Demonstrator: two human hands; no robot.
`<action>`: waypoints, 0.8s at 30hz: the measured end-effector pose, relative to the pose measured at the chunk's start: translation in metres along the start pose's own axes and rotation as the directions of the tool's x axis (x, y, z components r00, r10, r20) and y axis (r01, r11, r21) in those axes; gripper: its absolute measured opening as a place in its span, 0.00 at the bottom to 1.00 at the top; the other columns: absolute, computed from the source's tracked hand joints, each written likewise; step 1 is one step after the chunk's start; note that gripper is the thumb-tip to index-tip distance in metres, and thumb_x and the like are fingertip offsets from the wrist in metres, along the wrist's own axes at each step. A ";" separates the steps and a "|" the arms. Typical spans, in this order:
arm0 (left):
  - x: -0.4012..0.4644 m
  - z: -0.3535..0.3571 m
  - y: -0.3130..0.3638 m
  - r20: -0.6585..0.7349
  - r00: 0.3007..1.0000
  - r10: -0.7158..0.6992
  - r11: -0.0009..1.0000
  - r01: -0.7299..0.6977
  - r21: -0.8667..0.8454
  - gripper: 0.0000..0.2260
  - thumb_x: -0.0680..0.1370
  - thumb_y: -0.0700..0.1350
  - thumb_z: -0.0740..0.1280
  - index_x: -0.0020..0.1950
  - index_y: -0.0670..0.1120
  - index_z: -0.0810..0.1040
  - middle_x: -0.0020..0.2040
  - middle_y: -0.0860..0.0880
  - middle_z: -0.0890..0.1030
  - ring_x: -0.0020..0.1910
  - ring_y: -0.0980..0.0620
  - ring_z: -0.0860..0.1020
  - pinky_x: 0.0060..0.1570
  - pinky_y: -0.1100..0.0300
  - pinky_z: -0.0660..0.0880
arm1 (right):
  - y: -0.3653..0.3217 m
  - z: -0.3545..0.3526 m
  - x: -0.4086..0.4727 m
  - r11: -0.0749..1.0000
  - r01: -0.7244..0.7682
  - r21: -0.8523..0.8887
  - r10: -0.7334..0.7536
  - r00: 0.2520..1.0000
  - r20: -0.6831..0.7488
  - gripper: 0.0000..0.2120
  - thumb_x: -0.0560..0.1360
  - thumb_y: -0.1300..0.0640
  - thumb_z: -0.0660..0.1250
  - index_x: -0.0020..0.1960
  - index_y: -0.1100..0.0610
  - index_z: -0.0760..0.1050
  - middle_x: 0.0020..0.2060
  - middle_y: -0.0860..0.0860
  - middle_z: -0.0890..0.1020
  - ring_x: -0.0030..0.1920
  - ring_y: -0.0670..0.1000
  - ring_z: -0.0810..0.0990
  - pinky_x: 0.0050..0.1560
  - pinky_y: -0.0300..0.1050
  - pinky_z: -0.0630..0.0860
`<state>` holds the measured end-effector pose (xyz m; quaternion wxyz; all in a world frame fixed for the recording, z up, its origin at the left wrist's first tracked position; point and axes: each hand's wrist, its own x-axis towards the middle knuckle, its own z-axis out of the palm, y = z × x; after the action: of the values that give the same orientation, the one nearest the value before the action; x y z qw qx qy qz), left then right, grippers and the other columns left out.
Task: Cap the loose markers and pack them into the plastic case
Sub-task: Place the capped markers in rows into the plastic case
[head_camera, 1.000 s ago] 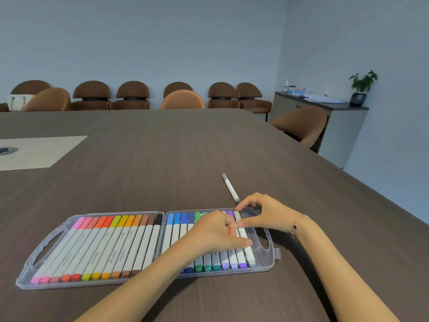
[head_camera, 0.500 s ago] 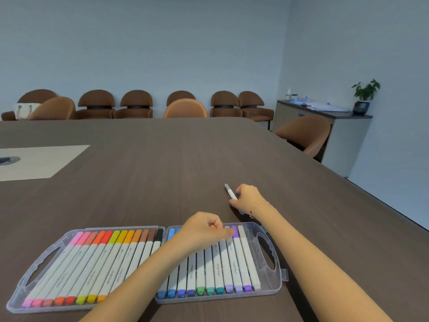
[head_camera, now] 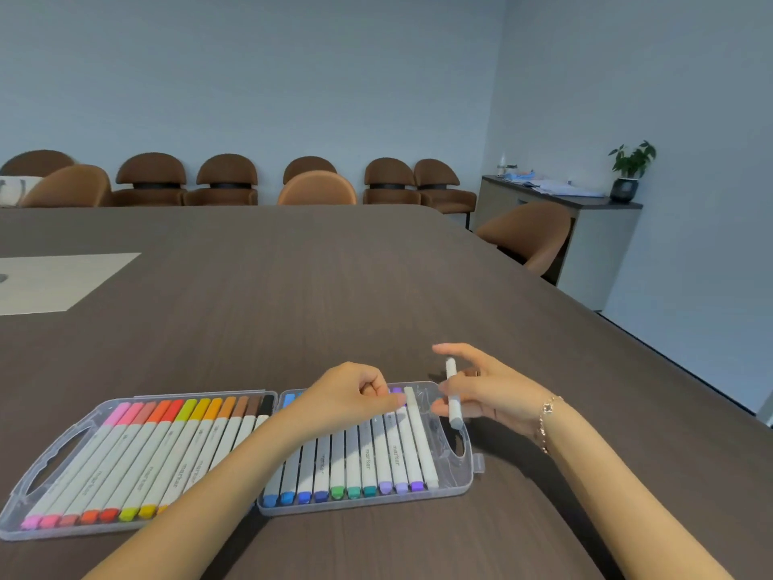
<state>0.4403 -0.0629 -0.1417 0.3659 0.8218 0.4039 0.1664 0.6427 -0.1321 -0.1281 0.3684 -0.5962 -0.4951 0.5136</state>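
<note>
Single view, worn at head height, facing forward and tilted down across the desk (head_camera: pixel 334 286). The near foreground, close beneath the lens, holds both forearms and the open plastic case (head_camera: pixel 464 475); the far desk edge, a row of chairs (head_camera: pixel 228 177) and the back wall fill the upper half. Wide-angle curvature bends the desk's right edge. There is no second view with which to share any part of the scene.

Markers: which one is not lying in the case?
The white marker held by the right hand, above the case's right end; all others lie in rows inside.
</note>
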 end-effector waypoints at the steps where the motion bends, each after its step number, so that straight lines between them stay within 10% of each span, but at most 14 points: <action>1: -0.002 0.004 0.000 0.012 1.000 0.011 1.000 -0.012 0.017 0.12 0.73 0.55 0.69 0.34 0.51 0.74 0.30 0.53 0.72 0.30 0.57 0.70 0.33 0.65 0.68 | 0.004 0.000 0.001 0.995 0.035 -0.091 -0.039 0.998 -0.040 0.30 0.75 0.65 0.66 0.71 0.48 0.59 0.56 0.65 0.75 0.47 0.56 0.84 0.48 0.45 0.81; 5: -0.008 0.017 0.003 0.000 0.999 0.043 0.994 -0.043 0.100 0.12 0.73 0.56 0.70 0.34 0.52 0.74 0.30 0.54 0.73 0.30 0.58 0.69 0.33 0.65 0.69 | 0.010 0.006 -0.001 0.879 0.177 -0.442 -0.217 0.975 -0.039 0.39 0.71 0.55 0.72 0.73 0.43 0.53 0.51 0.62 0.78 0.41 0.50 0.78 0.49 0.46 0.79; 10: -0.010 0.025 0.007 0.032 0.999 0.042 0.997 -0.044 0.064 0.13 0.70 0.60 0.71 0.37 0.51 0.78 0.29 0.55 0.75 0.28 0.60 0.70 0.32 0.66 0.69 | 0.018 0.003 -0.001 0.855 0.241 -0.458 -0.235 0.969 0.072 0.50 0.68 0.52 0.75 0.74 0.40 0.42 0.42 0.53 0.78 0.39 0.45 0.76 0.43 0.38 0.77; 24: -0.009 0.037 0.014 0.030 0.997 -0.073 0.962 0.062 0.267 0.20 0.66 0.64 0.72 0.35 0.48 0.75 0.28 0.55 0.71 0.29 0.58 0.69 0.31 0.64 0.67 | 0.038 -0.010 0.023 0.765 0.257 -0.590 -0.222 0.966 0.133 0.31 0.66 0.39 0.73 0.66 0.38 0.64 0.65 0.38 0.63 0.67 0.43 0.60 0.69 0.47 0.64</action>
<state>0.4633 -0.0933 -0.1564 0.2658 0.8523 0.4430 0.0816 0.6606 -0.1182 -0.1679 0.2082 -0.5997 -0.7144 0.2943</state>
